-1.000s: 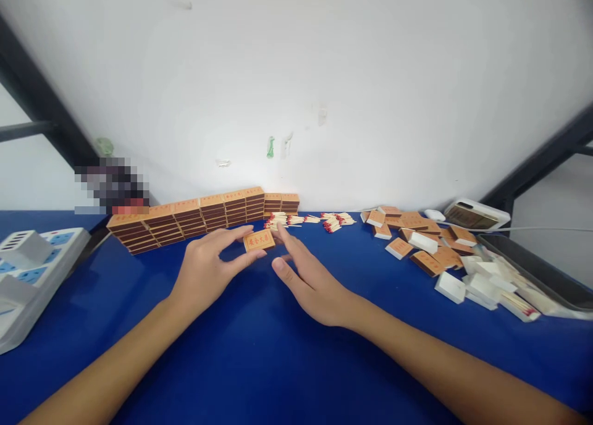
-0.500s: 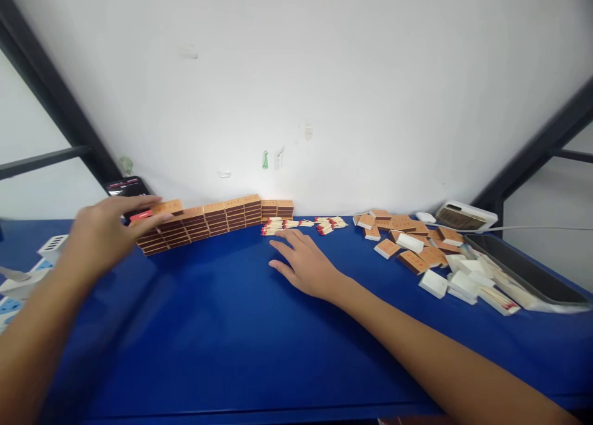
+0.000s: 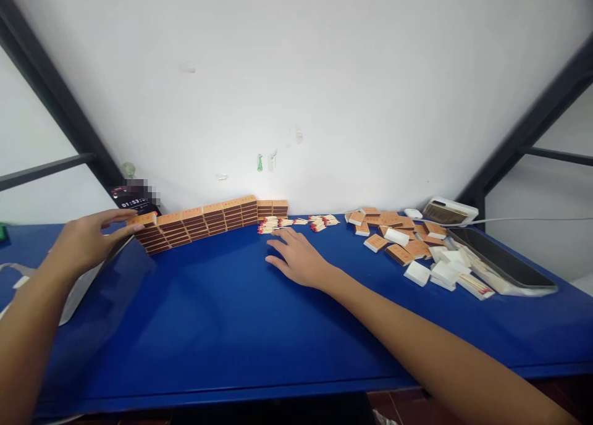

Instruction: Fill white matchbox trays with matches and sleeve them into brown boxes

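Observation:
My left hand (image 3: pixel 90 243) pinches an orange matchbox (image 3: pixel 142 219) between thumb and fingers, at the left end of a long stacked row of matchboxes (image 3: pixel 199 223). The held box lies on or just above the top of that end; I cannot tell if it bears weight there. My right hand (image 3: pixel 299 258) rests palm down on the blue table (image 3: pixel 222 314), fingers spread and holding nothing. Its fingertips are close to a pile of red-tipped matches (image 3: pixel 271 225). A second match pile (image 3: pixel 323 222) lies a little to the right.
Loose matchboxes (image 3: pixel 398 253) are scattered at the right, with white inner trays (image 3: pixel 449 267) before them. A black tray-like slab (image 3: pixel 504 255) and a white device (image 3: pixel 449 210) with a cable are farther right. A phone (image 3: pixel 132 196) leans behind the row's left end.
My left hand has brought the matchbox left and slightly down to the row's end. The view has shifted a little; my right hand stays put by the matches.

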Tool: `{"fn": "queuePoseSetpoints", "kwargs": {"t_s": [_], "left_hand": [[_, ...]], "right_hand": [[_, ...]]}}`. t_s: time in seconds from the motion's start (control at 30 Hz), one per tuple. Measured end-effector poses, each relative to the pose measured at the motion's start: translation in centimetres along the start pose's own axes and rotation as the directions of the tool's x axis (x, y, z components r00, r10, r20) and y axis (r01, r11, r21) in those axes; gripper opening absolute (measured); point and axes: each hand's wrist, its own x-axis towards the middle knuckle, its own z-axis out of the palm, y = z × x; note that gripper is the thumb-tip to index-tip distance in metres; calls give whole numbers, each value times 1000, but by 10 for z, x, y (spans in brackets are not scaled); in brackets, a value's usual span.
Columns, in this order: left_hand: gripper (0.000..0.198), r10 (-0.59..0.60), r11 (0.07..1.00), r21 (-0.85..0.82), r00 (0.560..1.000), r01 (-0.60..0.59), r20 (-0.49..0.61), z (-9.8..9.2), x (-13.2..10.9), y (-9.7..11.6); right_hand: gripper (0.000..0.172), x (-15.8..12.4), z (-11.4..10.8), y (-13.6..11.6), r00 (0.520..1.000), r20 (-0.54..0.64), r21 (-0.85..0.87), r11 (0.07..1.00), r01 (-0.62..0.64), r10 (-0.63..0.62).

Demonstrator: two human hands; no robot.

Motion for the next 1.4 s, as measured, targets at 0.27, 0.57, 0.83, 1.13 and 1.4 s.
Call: {"fn": "queuePoseSetpoints", "kwargs": {"t_s": [0.27,0.57,0.83,1.13,1.4], "left_hand": [[48,148,988,99,865,-115,-479,1,-9,59],[20,608,715,-332,782,-615,-140,79,-37,217],[20,571,725,-449,820,-523,-33,105,-63,210],[19,673,673,-457,738,-582,50,98,-65,215],[17,733,613,-446,680,-652,12,93,-73,225]], "right_hand": [[31,3,6,7,991,-124,51,997,59,-52],[26,9,-7,43,936,-343,-41,994,-100,80],[29,0,-41,108,855,-318,-216,847,-485,409],[39,-27,-98,156,550,-200,-432,431,-792,811],[33,-86,-144,194,336,183,-342,381,-859,924]]}}
